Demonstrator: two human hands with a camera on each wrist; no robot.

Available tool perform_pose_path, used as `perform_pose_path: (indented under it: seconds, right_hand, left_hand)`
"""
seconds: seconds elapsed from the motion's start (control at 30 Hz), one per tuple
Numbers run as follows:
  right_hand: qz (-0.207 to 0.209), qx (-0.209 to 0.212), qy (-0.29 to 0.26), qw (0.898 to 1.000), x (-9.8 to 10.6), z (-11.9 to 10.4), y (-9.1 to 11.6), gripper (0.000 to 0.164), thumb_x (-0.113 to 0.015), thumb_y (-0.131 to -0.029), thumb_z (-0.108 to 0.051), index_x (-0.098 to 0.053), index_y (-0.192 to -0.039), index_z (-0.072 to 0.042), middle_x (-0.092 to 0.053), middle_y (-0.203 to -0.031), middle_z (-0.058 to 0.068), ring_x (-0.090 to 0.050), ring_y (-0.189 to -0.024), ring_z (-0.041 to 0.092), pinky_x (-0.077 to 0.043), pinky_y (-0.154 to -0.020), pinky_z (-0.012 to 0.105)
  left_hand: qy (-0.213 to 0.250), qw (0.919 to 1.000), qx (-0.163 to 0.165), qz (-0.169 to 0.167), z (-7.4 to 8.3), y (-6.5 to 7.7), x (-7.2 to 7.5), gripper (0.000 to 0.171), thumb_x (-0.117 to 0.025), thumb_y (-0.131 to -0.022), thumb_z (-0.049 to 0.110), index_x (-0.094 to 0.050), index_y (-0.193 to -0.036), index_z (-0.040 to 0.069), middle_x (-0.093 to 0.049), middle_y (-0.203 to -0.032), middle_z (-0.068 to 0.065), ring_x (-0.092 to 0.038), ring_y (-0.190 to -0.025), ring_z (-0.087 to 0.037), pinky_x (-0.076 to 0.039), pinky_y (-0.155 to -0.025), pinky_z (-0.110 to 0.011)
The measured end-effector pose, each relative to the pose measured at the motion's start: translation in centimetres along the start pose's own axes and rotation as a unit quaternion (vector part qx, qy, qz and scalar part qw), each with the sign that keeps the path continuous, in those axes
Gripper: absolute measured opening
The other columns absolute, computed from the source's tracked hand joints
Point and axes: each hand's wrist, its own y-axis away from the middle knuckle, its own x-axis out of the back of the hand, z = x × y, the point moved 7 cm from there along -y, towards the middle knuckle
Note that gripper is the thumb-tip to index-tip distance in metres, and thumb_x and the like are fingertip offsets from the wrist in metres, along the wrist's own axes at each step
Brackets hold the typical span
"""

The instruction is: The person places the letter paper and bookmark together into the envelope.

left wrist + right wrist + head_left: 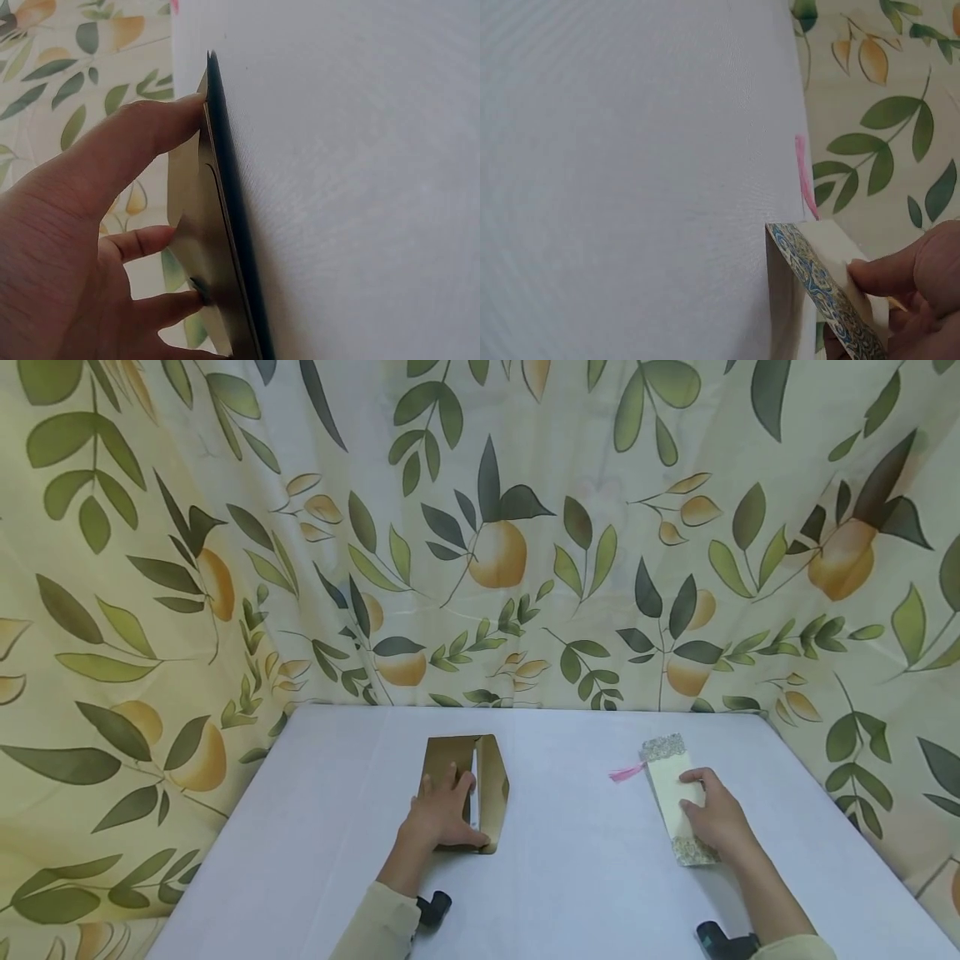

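A gold envelope (493,793) lies on the white table with its flap spread out to the right and a white strip showing along the opening. My left hand (444,810) rests on it, fingers spread over the body and thumb at the flap's near end. In the left wrist view the thumb tip touches the edge of the envelope (214,180). To the right, my right hand (716,814) pinches a cream bookmark (667,789) by its right side. Patterned bands cross both its ends. A pink tassel (627,772) hangs from its far left.
The white-covered table (562,893) reaches back to a curtain (525,635) printed with leaves and fruit, which also closes off both sides. Black wrist devices (433,910) sit at both sleeves.
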Motion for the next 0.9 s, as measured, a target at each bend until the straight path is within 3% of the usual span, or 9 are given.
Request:
perform_pose_path:
  seconds: [0.1,0.17,0.3,0.4,0.5,0.7,0.9]
  right_hand:
    - [0.037,0.010,-0.014,0.999,0.3,-0.2,0.1,0.044,-0.052,-0.093,-0.007,-0.036,-0.133,-0.002,-0.026,-0.140,0.035,-0.020,-0.127,0.057,-0.023,-0.095,0.068]
    - [0.060,0.018,-0.017,0.998,0.5,-0.5,0.2,0.043,-0.053,-0.093,-0.008,-0.038,-0.133,-0.004,-0.030,-0.140,0.032,-0.029,-0.124,0.055,-0.030,-0.092,0.065]
    - [0.097,0.031,-0.017,0.995,0.8,-1.1,0.4,0.043,-0.055,-0.092,-0.007,-0.040,-0.133,-0.005,-0.035,-0.140,0.028,-0.042,-0.113,0.047,-0.042,-0.080,0.055]
    - [0.113,0.033,-0.020,0.993,0.9,-1.3,0.5,0.044,-0.057,-0.092,-0.006,-0.041,-0.133,-0.005,-0.037,-0.138,0.027,-0.045,-0.109,0.044,-0.044,-0.074,0.047]
    - [0.116,0.035,-0.032,0.992,0.9,-1.6,0.5,0.045,-0.058,-0.092,-0.008,-0.041,-0.133,-0.005,-0.038,-0.137,0.026,-0.046,-0.107,0.042,-0.043,-0.073,0.044]
    - [0.096,0.035,-0.057,0.993,0.4,-2.2,0.3,0.049,-0.062,-0.092,-0.019,-0.042,-0.135,-0.009,-0.041,-0.137,0.024,-0.045,-0.113,0.047,-0.041,-0.084,0.055]
    - [0.067,0.032,-0.088,0.993,-0.3,-3.1,0.3,0.054,-0.065,-0.090,-0.030,-0.042,-0.135,-0.012,-0.042,-0.137,0.024,-0.043,-0.119,0.049,-0.040,-0.090,0.057]
  left_hand:
    - [0.001,1.0000,-0.001,0.002,-0.1,-0.1,-0.2,0.074,-0.079,-0.061,0.059,-0.043,-0.117,0.025,-0.025,-0.151,-0.016,-0.021,-0.129,-0.057,-0.032,-0.089,-0.068]
    - [-0.002,1.0000,0.001,0.002,-0.2,-0.1,-0.3,0.073,-0.079,-0.062,0.059,-0.043,-0.117,0.026,-0.024,-0.152,-0.015,-0.021,-0.129,-0.057,-0.032,-0.089,-0.068]
    - [0.002,1.0000,0.003,0.003,-0.3,-0.1,-0.3,0.072,-0.079,-0.062,0.058,-0.044,-0.115,0.027,-0.024,-0.152,-0.016,-0.020,-0.130,-0.057,-0.032,-0.090,-0.068]
    - [0.000,1.0000,0.003,0.002,-0.4,-0.1,-0.5,0.073,-0.079,-0.062,0.058,-0.043,-0.116,0.027,-0.024,-0.152,-0.015,-0.020,-0.129,-0.057,-0.032,-0.090,-0.068]
    - [-0.005,1.0000,0.002,0.003,-0.4,-0.2,-0.6,0.073,-0.079,-0.061,0.059,-0.043,-0.117,0.027,-0.023,-0.152,-0.014,-0.021,-0.129,-0.057,-0.033,-0.090,-0.067]
    - [-0.003,1.0000,0.000,0.005,-0.4,-0.2,-0.5,0.074,-0.079,-0.061,0.060,-0.043,-0.117,0.027,-0.024,-0.152,-0.014,-0.021,-0.129,-0.057,-0.032,-0.090,-0.068]
    - [0.001,1.0000,0.000,0.005,-0.3,-0.2,-0.4,0.073,-0.079,-0.062,0.058,-0.043,-0.117,0.027,-0.023,-0.153,-0.014,-0.020,-0.129,-0.058,-0.031,-0.090,-0.068]
